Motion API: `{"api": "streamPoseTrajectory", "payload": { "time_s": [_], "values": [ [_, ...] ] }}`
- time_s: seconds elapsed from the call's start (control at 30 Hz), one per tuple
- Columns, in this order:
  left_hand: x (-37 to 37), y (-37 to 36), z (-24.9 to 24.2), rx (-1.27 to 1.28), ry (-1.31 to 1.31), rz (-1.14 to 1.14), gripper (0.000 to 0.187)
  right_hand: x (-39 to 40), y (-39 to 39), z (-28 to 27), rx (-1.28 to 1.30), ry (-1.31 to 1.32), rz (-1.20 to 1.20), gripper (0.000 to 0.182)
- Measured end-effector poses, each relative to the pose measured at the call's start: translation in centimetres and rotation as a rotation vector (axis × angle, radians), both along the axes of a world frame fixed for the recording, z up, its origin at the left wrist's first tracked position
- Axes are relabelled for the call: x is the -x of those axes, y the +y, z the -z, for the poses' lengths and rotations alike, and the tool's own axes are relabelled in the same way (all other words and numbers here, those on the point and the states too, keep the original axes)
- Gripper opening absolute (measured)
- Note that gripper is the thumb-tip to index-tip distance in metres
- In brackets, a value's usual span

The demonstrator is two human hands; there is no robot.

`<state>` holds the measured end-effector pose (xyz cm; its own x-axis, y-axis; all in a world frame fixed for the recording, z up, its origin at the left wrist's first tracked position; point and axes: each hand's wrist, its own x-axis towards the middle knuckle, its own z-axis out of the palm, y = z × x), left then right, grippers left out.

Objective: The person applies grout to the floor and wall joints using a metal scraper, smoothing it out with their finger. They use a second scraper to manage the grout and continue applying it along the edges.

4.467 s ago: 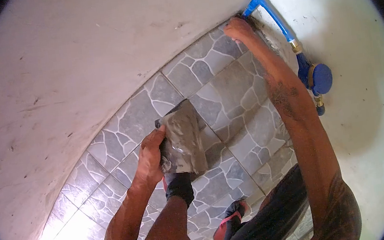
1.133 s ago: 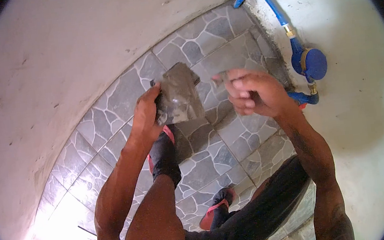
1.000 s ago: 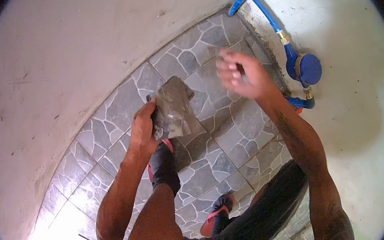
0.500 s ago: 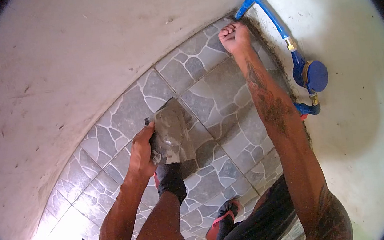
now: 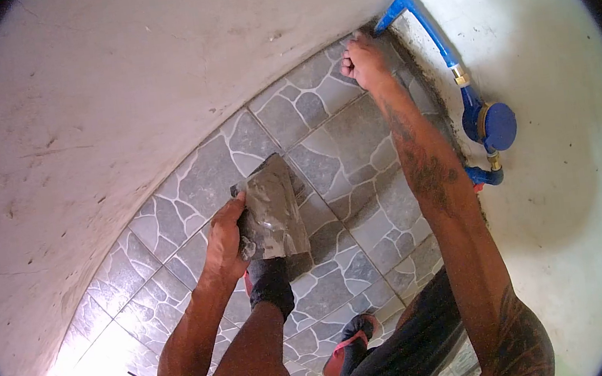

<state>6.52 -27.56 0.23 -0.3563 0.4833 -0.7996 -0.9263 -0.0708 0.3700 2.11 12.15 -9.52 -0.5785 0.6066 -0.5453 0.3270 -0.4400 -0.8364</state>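
My left hand (image 5: 223,238) grips the edge of a flat board (image 5: 271,210) smeared with wet grey mortar and holds it level above the floor. My right hand (image 5: 363,62) is stretched far forward, fingers curled shut, knuckles pressed into the floor corner where the grey stone-pattern tiles (image 5: 347,138) meet the wall. It sits just left of the lower end of a blue pipe (image 5: 425,21). Whatever lies inside the curled fingers is hidden.
The blue pipe runs along the right wall (image 5: 575,179) to a round blue water meter (image 5: 493,125). A white wall (image 5: 120,97) curves along the left. My feet in dark socks and red sandals (image 5: 271,288) (image 5: 351,338) stand on the tiles below the board.
A second ago my right hand was beside the mortar board; it has since reached out to the far corner by the pipe. The left hand has kept the board nearly still.
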Motion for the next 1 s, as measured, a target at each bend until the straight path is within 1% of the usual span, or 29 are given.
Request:
{"api": "streamPoseTrajectory", "payload": {
  "time_s": [0.07,0.1,0.17,0.2,0.23,0.33,0.43,0.53,0.67,0.77,0.87,0.97,1.0],
  "values": [
    [-0.1,-0.1,0.2,-0.003,-0.001,0.005,0.036,-0.1,-0.7,1.1,-0.078,-0.047,-0.117,0.015],
    [-0.1,0.3,-0.3,0.015,-0.010,-0.011,0.032,0.0,-1.2,1.4,-0.118,-0.070,-0.174,0.019],
    [-0.1,1.4,-1.9,0.049,-0.032,-0.039,0.027,0.3,-3.2,-0.7,-0.192,-0.182,-0.316,0.043],
    [-0.1,1.5,-1.8,0.043,-0.034,-0.041,0.027,0.0,-4.0,-1.5,-0.230,-0.238,-0.386,0.056],
    [-0.2,1.5,-1.5,0.038,-0.037,-0.043,0.027,-0.8,-4.7,-2.0,-0.270,-0.172,-0.396,0.067],
    [-0.2,1.8,-2.1,0.030,-0.038,-0.039,0.028,-1.8,-2.0,-2.5,-0.146,-0.135,-0.574,0.069],
    [-0.4,1.2,-1.4,0.020,-0.031,-0.025,0.029,-1.8,0.5,-2.4,-0.314,-0.217,-0.328,0.069],
    [-0.4,0.7,-0.9,0.007,-0.023,-0.008,0.031,-1.5,2.2,-2.2,-0.312,-0.212,-0.192,0.070],
    [-0.4,0.7,-1.1,-0.023,-0.035,0.007,0.033,-0.6,3.3,-1.2,-0.332,-0.192,-0.214,0.071],
    [-0.4,1.3,-1.5,0.016,-0.045,-0.044,0.028,-0.5,3.2,-0.6,-0.336,-0.271,-0.384,0.067],
    [-0.3,0.7,-0.7,-0.006,-0.030,0.006,0.033,-1.8,1.9,-2.2,-0.338,-0.238,-0.456,0.062],
    [-0.4,0.9,-0.9,0.009,-0.020,0.007,0.033,-2.1,3.5,-1.9,-0.548,-0.273,-0.404,0.059],
    [-0.4,0.8,-0.9,0.011,-0.027,0.004,0.033,-1.8,3.9,-1.9,-0.565,-0.293,-0.379,0.058]
  ]
}}
